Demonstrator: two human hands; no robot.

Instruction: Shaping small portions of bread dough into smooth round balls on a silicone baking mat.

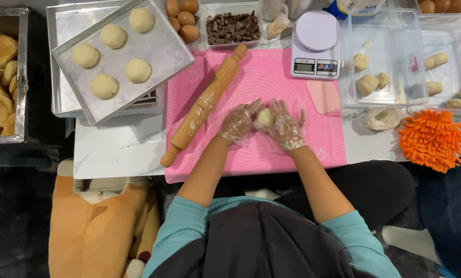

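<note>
Centrally, a dough ball (265,117) is cupped between left hand (237,122) & right hand (287,125), both in clear plastic gloves, fingers curled round it, above the pink mat (251,87) at the table's near edge. A wooden rolling pin (203,105) is laid diagonally along the mat's left side, just beside the left hand. A metal tray (163,51) w/ five dough balls is set toward the far-left corner. A white scale (317,45) is placed at the mat's far edge.
</note>
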